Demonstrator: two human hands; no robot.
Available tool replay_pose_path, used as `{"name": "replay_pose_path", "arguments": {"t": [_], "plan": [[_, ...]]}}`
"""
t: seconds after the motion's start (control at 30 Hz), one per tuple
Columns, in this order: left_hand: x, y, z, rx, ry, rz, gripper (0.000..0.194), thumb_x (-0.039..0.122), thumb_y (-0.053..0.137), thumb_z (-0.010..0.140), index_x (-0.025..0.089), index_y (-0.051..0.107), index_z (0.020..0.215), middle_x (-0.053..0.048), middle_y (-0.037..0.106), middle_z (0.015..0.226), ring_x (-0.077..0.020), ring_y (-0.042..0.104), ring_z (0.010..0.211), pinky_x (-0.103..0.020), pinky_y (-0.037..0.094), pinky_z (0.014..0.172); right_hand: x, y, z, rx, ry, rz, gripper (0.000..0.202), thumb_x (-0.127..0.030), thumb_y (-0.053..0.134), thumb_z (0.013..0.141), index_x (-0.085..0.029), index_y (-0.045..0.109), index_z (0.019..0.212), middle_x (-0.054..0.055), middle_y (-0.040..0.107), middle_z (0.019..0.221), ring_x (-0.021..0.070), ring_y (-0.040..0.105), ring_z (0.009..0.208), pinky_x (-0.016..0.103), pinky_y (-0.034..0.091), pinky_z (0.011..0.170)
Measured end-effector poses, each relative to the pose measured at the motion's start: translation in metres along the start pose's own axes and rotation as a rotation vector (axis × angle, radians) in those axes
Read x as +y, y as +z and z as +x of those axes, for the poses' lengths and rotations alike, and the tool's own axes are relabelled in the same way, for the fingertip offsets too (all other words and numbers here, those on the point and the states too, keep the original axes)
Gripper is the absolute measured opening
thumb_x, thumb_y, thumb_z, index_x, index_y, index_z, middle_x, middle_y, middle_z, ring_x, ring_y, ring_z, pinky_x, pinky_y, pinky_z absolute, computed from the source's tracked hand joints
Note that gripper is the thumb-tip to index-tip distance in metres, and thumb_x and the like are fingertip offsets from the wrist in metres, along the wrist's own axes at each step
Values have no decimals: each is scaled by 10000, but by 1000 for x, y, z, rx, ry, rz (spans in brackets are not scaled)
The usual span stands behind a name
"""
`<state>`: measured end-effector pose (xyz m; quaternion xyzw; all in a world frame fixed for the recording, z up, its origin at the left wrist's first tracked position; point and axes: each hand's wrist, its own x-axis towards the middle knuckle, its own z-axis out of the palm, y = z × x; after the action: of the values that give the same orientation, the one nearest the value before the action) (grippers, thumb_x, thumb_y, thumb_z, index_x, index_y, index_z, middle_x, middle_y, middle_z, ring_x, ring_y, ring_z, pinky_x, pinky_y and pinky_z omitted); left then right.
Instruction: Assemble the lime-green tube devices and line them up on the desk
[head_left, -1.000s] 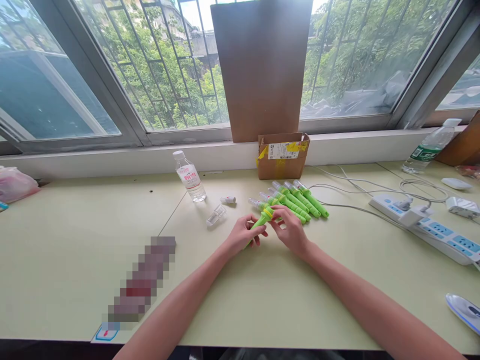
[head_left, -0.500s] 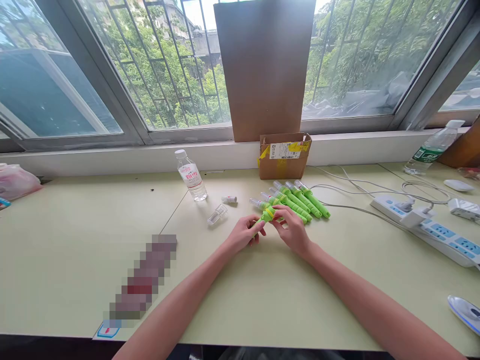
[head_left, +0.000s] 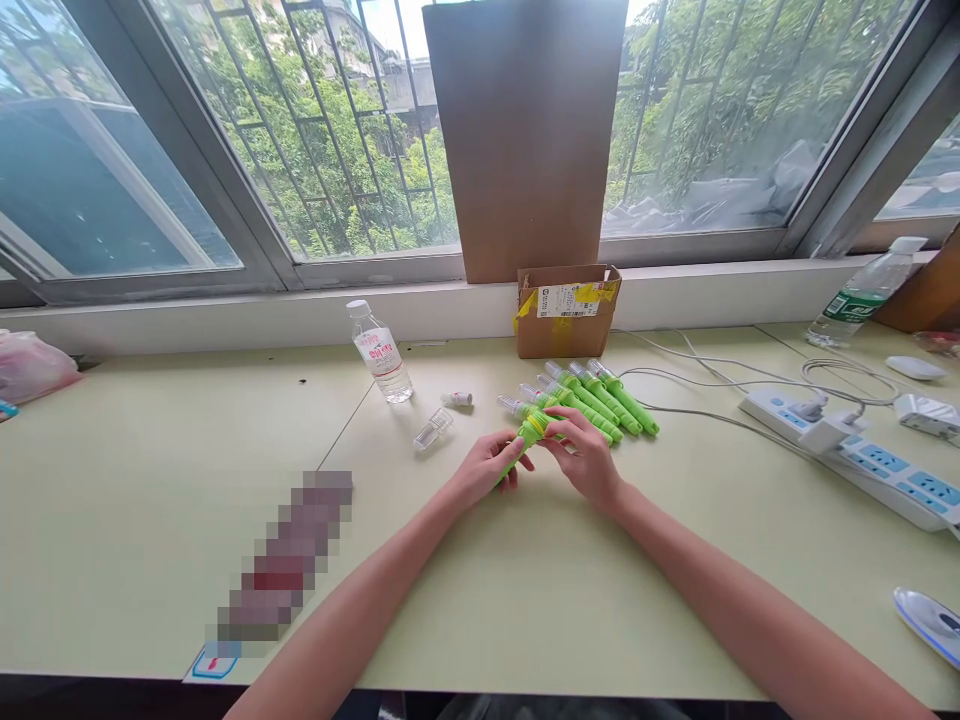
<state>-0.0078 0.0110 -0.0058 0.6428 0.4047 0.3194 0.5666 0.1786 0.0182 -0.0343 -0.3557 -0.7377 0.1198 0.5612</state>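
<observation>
A bright green plastic stick (head_left: 531,430) with a yellow ring near its upper end is held over the table between my two hands. My left hand (head_left: 491,468) is wrapped round its lower part. The fingers of my right hand (head_left: 581,455) are closed on the ringed end. Just beyond lie several green sticks with clear caps (head_left: 592,400), side by side and slanted. A loose clear plastic cap (head_left: 433,430) lies to the left of my hands. Beside it is a small white cylinder (head_left: 457,399), its markings too small to read.
A water bottle (head_left: 380,352) stands behind the loose cap. At the window sits an open cardboard box (head_left: 568,312), with a brown board (head_left: 532,140) upright behind it. To the right are a power strip (head_left: 855,460), cables and another bottle (head_left: 862,295). A blurred patch (head_left: 289,560) covers something at left.
The held green stick has turned slightly in my hands, and more of its lower end shows below my left hand. The other things lie as before; the view has shifted slightly.
</observation>
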Motion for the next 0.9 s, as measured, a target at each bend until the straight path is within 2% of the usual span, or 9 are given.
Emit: {"name": "replay_pose_path", "arguments": {"t": [0.13,0.23,0.33,0.47,0.63,0.77,0.9], "plan": [[2,0,-1,8,5,-18,474,569,458,858,146,597,1022,-42,635,787,-71,515,465,-179,368,396,-3,0,1,-10,12,33,14,-242,587,871,-228,583,871,85,598,1107,156,650,768,293,600,579],[4,0,-2,-10,-30,-58,459,584,434,860,157,569,960,-18,621,735,-44,429,387,-177,291,351,-5,2,1,-36,29,59,106,-276,618,852,-232,553,923,92,588,1139,139,637,696,294,595,545],[5,1,-3,-27,-52,-85,414,578,478,838,176,513,930,6,617,682,-31,363,335,-178,234,332,-5,3,2,-80,31,73,157,-283,625,845,-228,526,954,101,572,1164,137,640,706,288,592,539],[5,2,-5,-13,-44,-78,408,545,595,775,210,426,935,41,617,624,-31,333,312,-169,216,326,-3,2,1,-71,-2,36,40,-240,550,887,-223,525,912,99,585,1141,153,647,781,287,589,564],[5,4,-5,17,-42,-97,407,551,603,772,204,406,854,-12,668,704,-52,434,358,-168,283,336,-2,1,1,-16,-61,-16,17,-215,526,897,-222,535,885,91,611,1083,175,648,877,277,588,573],[7,3,-4,30,-37,-105,400,541,617,769,178,471,855,-69,691,803,-93,560,478,-189,387,408,-4,1,1,-22,-82,-50,30,-200,520,894,-227,526,907,93,608,1102,167,655,830,278,586,564],[6,2,-3,-10,-27,-84,431,553,590,786,161,547,960,-86,687,843,-121,604,547,-210,436,452,-5,1,1,-14,-97,-69,48,-187,512,893,-229,516,915,95,602,1107,147,646,745,280,580,556]]}}
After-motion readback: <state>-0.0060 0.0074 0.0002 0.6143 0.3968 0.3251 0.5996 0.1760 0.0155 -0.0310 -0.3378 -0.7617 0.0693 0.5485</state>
